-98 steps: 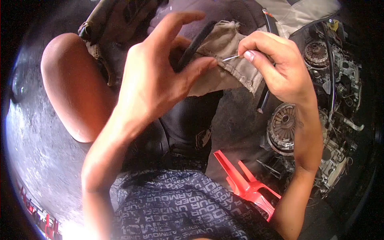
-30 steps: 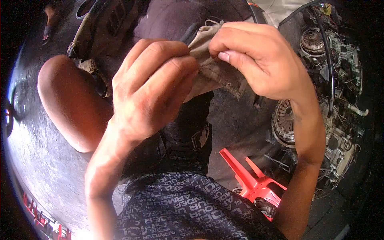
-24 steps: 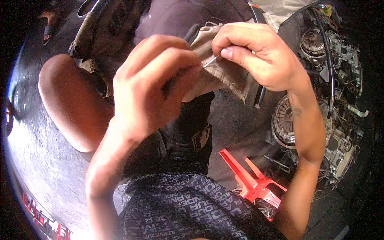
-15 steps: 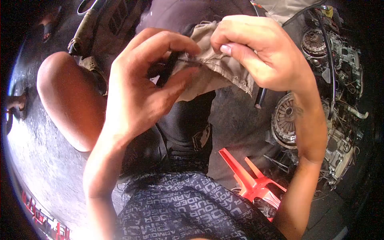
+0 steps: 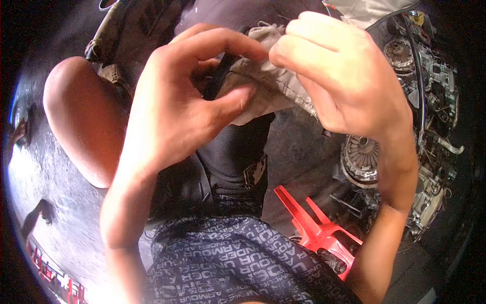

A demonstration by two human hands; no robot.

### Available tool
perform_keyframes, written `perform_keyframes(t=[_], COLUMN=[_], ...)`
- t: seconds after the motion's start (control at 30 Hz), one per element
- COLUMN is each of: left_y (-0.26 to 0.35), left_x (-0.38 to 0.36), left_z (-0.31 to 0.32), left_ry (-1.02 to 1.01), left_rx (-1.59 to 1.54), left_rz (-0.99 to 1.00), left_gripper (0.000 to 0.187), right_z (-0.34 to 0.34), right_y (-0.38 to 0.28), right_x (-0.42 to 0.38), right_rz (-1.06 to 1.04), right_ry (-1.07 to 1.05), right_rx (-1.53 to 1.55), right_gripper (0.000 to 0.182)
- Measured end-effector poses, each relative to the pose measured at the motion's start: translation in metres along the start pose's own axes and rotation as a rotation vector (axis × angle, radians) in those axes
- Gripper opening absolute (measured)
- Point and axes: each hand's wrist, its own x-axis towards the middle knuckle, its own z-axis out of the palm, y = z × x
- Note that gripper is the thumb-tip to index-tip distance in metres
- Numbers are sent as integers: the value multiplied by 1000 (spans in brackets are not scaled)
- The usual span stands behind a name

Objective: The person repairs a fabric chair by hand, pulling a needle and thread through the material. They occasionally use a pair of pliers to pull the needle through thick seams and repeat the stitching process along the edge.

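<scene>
A frayed beige cloth (image 5: 260,78) hangs between my hands, its stitched edge running down to the right. My left hand (image 5: 174,104) is curved around the cloth's left side, thumb against its front and index finger arched above. That index fingertip meets the bent fingers of my right hand (image 5: 336,71) over the cloth. The right fingers are pinched together, and whatever lies between them is hidden. A dark strip (image 5: 217,76) shows behind the left hand's gap.
A red plastic chair (image 5: 319,233) is at lower right. Metal engine parts with a round clutch cover (image 5: 362,154) line the right side. A bare knee (image 5: 81,116) is at left, and a dark purple garment (image 5: 223,12) shows at the top.
My right hand has turned so its thumb is now hidden. My left index finger has reached right to meet it. The cloth has shifted slightly, and a person's foot now shows at lower left.
</scene>
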Motion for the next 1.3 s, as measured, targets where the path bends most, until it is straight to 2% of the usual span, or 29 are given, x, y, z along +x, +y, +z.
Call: perform_keyframes(t=[0.03, 0.13, 0.23, 0.4, 0.47, 0.53, 0.7, 0.9, 1.1, 1.3], left_y=[0, 1, 4, 2, 4, 5, -4, -6, -7, -13], left_x=[0, 1, 0, 0, 0, 0, 0, 1, 5, 5], left_z=[0, 1, 2, 4, 4, 4, 2, -3, -3, -1], left_ry=[2, 6, 9, 25, 14, -3, -57, -89, -64, -50], left_rx=[13, 24, 10, 50, 24, 3, -147, -21, 14, -20], left_rz=[5, -14, -51, 44, 16, 13, 120, 266, 341, 327], left_gripper=[37, 36, 36, 37, 38, 40, 44, 40, 32, 29], right_z=[-3, 0, -1, 26, 21, 3, 6, 13, 21, 26], right_y=[-4, -11, -21, 8, 2, -25, 12, 32, 40, 47], right_x=[0, -3, -4, -25, -25, -6, -15, -25, -26, -27], right_rz=[17, 13, 84, -63, -26, 105, 186, 400, 399, 377], right_ry=[-40, 49, 24, 164, 135, 21, -53, -161, -168, -280], right_rx=[-48, -102, -149, -266, -241, -142, 290, 712, 929, 1062], right_gripper=[28, 30, 32, 32, 30, 27, 13, 8, 12, 13])
